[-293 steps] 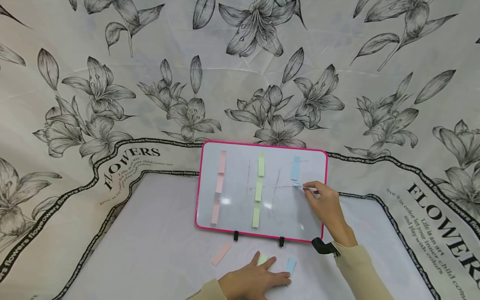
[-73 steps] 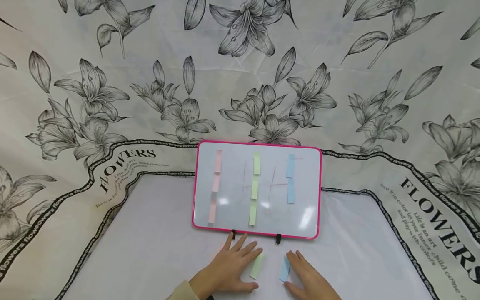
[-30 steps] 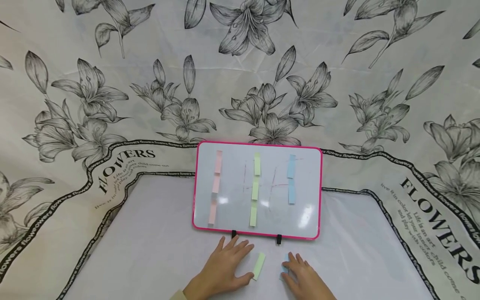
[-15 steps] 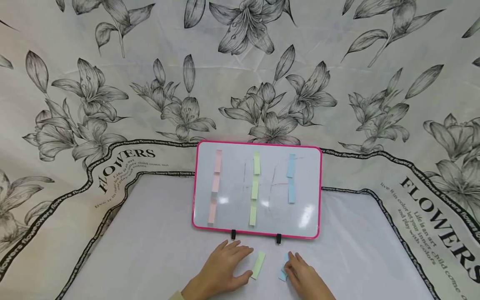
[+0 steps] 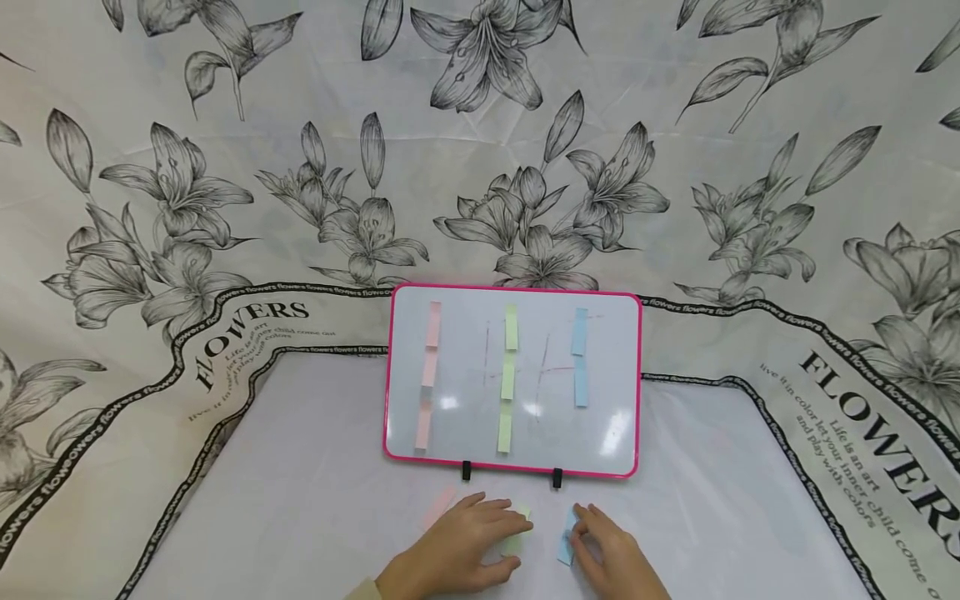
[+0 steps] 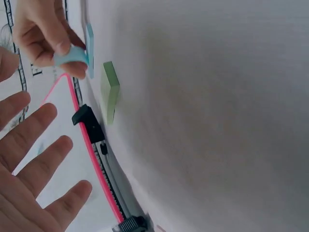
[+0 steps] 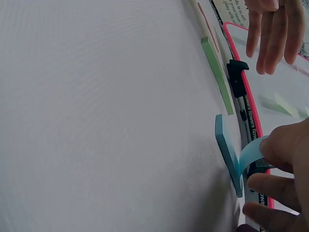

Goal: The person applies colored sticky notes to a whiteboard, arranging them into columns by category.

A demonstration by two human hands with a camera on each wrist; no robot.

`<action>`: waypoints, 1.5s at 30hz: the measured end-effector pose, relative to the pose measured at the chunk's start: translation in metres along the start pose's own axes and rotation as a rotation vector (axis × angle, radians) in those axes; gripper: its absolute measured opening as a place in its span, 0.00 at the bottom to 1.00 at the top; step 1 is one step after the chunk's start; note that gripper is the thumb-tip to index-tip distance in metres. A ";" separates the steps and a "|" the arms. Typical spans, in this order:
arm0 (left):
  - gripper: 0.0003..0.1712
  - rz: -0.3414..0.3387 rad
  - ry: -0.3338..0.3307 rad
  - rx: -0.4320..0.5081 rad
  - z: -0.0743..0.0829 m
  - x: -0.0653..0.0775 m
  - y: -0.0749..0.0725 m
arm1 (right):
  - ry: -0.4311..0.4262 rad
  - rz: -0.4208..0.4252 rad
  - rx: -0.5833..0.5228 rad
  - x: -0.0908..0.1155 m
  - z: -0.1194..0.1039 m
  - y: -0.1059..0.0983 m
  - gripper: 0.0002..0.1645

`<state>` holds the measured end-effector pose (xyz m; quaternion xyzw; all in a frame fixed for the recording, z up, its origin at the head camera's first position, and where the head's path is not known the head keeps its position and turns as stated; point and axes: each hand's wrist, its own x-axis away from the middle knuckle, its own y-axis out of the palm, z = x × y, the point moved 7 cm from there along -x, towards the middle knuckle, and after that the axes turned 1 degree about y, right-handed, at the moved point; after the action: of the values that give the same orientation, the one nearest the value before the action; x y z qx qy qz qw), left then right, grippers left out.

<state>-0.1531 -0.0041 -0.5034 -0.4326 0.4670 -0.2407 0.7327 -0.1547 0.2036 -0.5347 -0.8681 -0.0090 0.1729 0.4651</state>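
Observation:
My right hand point(image 5: 615, 557) pinches the top blue sticky note point(image 7: 251, 153). The note curls up from its blue pad point(image 7: 227, 147), still joined at one end. Palm down, my left hand point(image 5: 461, 546) hovers with spread fingers over the green sticky note pad point(image 6: 110, 92), touching nothing in the left wrist view. In the head view it covers part of that green pad. The pink sticky note pad point(image 5: 438, 506) lies just beyond its fingers. Behind the pads stands a pink-framed whiteboard point(image 5: 465, 408), bearing three pink notes point(image 5: 430, 367), three green notes point(image 5: 508, 377) and two blue notes point(image 5: 581, 382).
Two black feet point(image 5: 467, 471) support the board's lower edge. Faint red marker lines point(image 5: 543, 367) cross its surface. A white cloth point(image 5: 285, 500) covers the table, and a flower-printed curtain point(image 5: 375, 167) hangs behind.
A second blue note has joined the board since the earliest frame, and my right hand has come down to the blue pad. A further blue note is now peeled up. My left hand has shifted right.

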 end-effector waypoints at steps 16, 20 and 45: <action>0.18 -0.294 0.009 0.063 0.017 -0.029 0.040 | 0.218 0.052 -0.242 -0.008 0.023 -0.013 0.04; 0.19 -0.379 0.008 0.027 0.020 -0.029 0.050 | 0.253 0.009 -0.255 -0.010 0.024 -0.011 0.03; 0.28 -0.559 -0.032 0.003 0.021 -0.025 0.069 | 0.087 0.215 -0.156 -0.014 0.021 -0.029 0.14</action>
<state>-0.1491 0.0584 -0.5464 -0.5472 0.3177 -0.4273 0.6458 -0.1698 0.2346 -0.5178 -0.9042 0.0910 0.1828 0.3751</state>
